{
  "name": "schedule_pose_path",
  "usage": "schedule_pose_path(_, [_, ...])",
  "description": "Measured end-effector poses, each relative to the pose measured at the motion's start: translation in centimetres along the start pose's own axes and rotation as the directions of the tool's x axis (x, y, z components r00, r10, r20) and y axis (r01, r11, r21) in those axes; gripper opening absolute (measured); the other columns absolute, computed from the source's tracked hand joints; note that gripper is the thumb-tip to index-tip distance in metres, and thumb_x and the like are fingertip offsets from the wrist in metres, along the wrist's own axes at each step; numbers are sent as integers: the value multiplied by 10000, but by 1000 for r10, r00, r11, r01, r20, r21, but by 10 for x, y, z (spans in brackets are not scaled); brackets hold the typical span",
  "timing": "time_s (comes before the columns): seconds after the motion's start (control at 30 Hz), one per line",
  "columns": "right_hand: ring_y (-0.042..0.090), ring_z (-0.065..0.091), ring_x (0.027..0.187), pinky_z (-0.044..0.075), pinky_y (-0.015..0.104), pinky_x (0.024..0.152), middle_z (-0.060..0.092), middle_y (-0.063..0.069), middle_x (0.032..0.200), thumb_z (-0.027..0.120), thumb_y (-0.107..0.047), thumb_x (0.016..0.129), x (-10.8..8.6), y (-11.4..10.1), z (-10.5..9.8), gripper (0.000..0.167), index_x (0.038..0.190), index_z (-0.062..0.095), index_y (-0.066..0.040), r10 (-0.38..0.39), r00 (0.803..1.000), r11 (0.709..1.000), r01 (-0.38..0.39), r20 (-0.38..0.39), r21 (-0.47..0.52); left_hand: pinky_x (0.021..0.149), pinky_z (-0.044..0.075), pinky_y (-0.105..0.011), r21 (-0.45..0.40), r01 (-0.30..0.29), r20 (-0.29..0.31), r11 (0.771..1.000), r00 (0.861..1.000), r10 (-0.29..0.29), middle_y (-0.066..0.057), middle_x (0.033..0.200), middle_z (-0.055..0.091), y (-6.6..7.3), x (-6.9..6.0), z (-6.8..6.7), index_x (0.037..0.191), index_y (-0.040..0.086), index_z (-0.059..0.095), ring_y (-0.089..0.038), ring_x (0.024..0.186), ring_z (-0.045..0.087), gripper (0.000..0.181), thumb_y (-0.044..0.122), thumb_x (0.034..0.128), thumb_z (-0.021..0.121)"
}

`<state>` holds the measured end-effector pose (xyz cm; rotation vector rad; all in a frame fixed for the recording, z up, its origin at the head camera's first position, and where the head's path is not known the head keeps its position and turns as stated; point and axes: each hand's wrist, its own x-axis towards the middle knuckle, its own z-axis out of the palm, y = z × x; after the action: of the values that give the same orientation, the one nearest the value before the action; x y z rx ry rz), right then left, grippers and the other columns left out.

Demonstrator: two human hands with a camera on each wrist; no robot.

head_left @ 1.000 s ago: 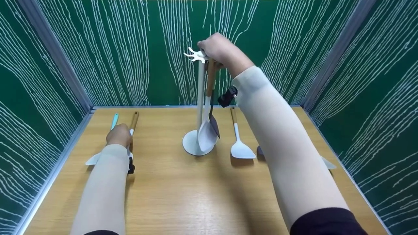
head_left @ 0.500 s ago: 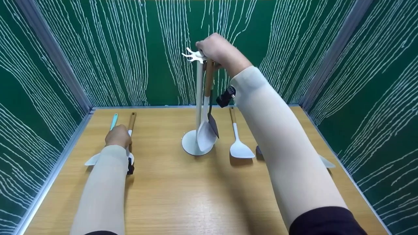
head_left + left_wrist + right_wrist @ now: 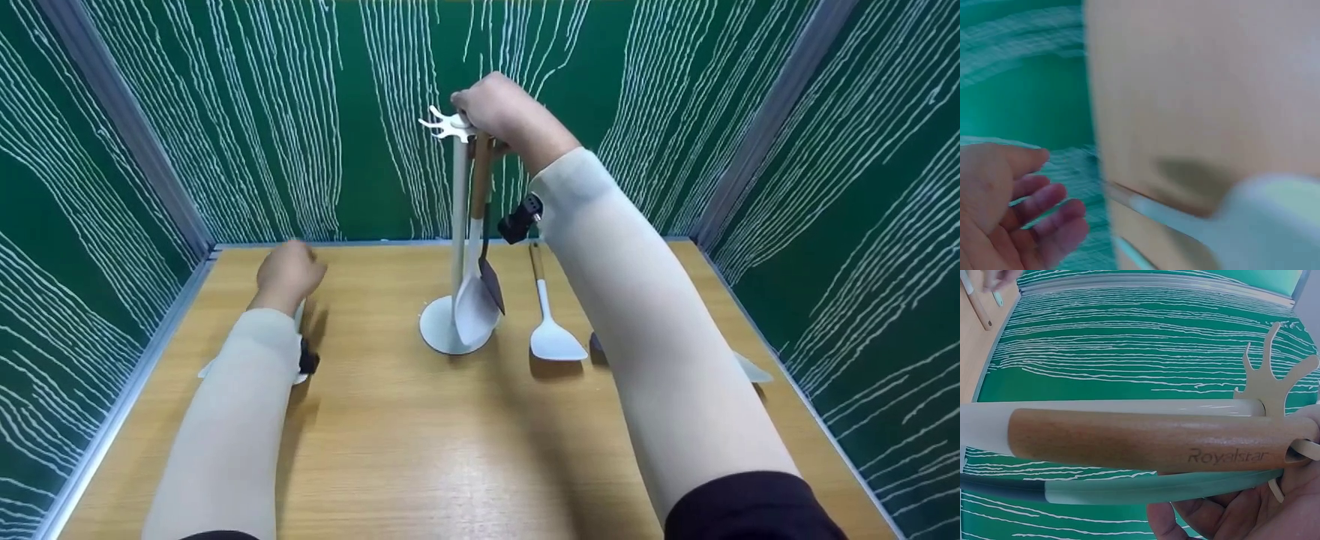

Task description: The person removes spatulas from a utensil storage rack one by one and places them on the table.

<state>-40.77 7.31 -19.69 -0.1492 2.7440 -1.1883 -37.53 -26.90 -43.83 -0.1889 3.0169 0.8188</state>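
Note:
My right hand (image 3: 495, 105) holds the top of a white utensil stand (image 3: 459, 217), beside its curved hooks. A white spoon (image 3: 476, 313) with a wooden handle (image 3: 1145, 439) hangs there, a hook through its handle hole. Behind it hangs a dark-headed utensil (image 3: 492, 286) with a green handle (image 3: 1162, 488); right-hand fingers curl beneath that handle. My left hand (image 3: 289, 274) hovers over the table's far left, fingers loosely bent, holding nothing. Below it lie a white-headed utensil (image 3: 1185, 224) with a wooden handle and a turquoise handle (image 3: 1133, 254), both partly hidden.
A white turner (image 3: 556, 341) with a wooden handle lies right of the stand. Farther right, a dark head (image 3: 597, 343) and a pale head (image 3: 752, 369) show from behind my right forearm. Green walls (image 3: 525, 45) with white lines enclose the wooden table (image 3: 420, 450).
My left hand has lifted from the utensils at the left and moved away from me and slightly right. The right hand stays at the stand's top, and the hanging utensils have hardly moved.

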Motion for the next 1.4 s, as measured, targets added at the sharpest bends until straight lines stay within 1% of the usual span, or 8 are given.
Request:
schedule_pose_path(0.17, [165, 629, 964, 659, 379, 977, 548, -25, 1029, 417, -432, 1236, 0, -2, 0, 389, 1061, 655, -178, -7, 1000, 1000, 7, -12, -13, 1131, 595, -613, -120, -122, -127, 985, 986, 106, -199, 1465, 727, 56, -5, -24, 1448, 44, 716, -407, 1301, 701, 420, 335, 1174, 589])
schedule_pose_path(0.3, [163, 664, 962, 659, 360, 944, 571, -25, 1042, 407, -449, 1234, 1, 0, -1, 414, 1069, 668, -174, -10, 999, 999, 9, -32, -47, 1070, 632, -495, -153, -290, -274, 945, 931, 241, -129, 1380, 771, 102, -17, -30, 1425, 92, 753, -303, 1200, 717, 387, 354, 1177, 613])
schedule_pose_path(0.43, [167, 690, 919, 647, 350, 901, 589, -24, 1014, 409, -460, 1232, 2, 1, -3, 438, 1033, 673, -172, 15, 999, 999, -18, -43, -49, 965, 647, -383, -169, -502, -441, 848, 808, 390, -110, 1273, 781, 144, -34, -27, 1408, 97, 767, -241, 1092, 716, 370, 349, 1160, 658])
schedule_pose_path(0.67, [152, 662, 909, 611, 349, 892, 606, -34, 995, 401, -449, 1236, 2, 3, -3, 443, 1064, 714, -187, -9, 1000, 1000, 8, -27, -29, 958, 595, -340, -71, -735, -678, 675, 532, 508, -138, 1189, 679, 191, -64, -27, 1366, 67, 768, -253, 1095, 651, 357, 328, 1129, 710])
schedule_pose_path(0.8, [135, 603, 952, 582, 340, 888, 605, -58, 1041, 375, -440, 1241, 2, 6, -6, 469, 1280, 783, -210, 5, 1000, 1000, -6, -23, -25, 1020, 569, -345, 10, -763, -704, 647, 454, 546, -150, 1289, 653, 208, -70, -23, 1401, 76, 760, -292, 1221, 593, 396, 355, 1125, 714])
schedule_pose_path(1.03, [151, 581, 953, 554, 350, 886, 614, -38, 1012, 390, -441, 1237, 0, 8, -8, 485, 1243, 807, -194, -49, 999, 999, 49, -19, -15, 1032, 627, -323, 111, -766, -700, 633, 392, 598, -122, 1399, 700, 227, -73, -26, 1357, 98, 807, -285, 1339, 604, 378, 386, 1128, 721])
schedule_pose_path(1.3, [152, 613, 870, 533, 276, 710, 674, -15, 1033, 451, -408, 1231, -2, 9, -4, 439, 1193, 824, -179, -70, 997, 994, 74, -45, 80, 969, 663, -341, 161, -733, -637, 661, 435, 636, -67, 1230, 843, 237, -70, -27, 1323, 126, 847, -267, 1168, 730, 394, 438, 1149, 682])
schedule_pose_path(1.4, [151, 632, 905, 544, 266, 718, 683, -11, 1105, 464, -414, 1228, -3, 9, -1, 429, 1260, 825, -185, -80, 996, 991, 84, -46, 103, 893, 651, -346, 177, -716, -647, 675, 432, 628, -82, 1156, 836, 236, -69, -25, 1290, 119, 864, -290, 1091, 702, 393, 439, 1146, 688])
